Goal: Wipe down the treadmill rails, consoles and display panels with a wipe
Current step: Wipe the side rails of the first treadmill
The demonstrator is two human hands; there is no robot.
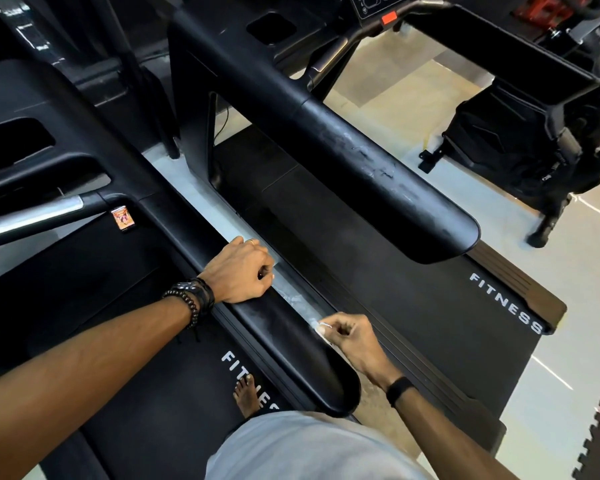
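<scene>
I stand on a treadmill belt (146, 358) beside its black right rail (288, 344). My left hand (239, 271) lies on top of the rail with its fingers curled over the far edge. My right hand (347, 336) is at the rail's outer edge, closer to me, and pinches a small crumpled white wipe (321, 328) against it. Wet streaks show on the rail edge between my hands. The neighbouring treadmill's rail (378, 161) runs parallel on the right, with pale smears on top. Its console (378, 5) is at the top edge.
A small lit phone screen (122, 218) sits by the silver handlebar (32, 220) on the left. My bare foot (246, 393) is on the belt. A narrow strip of floor separates the two treadmills. Another black machine (534, 140) stands at right on the pale floor.
</scene>
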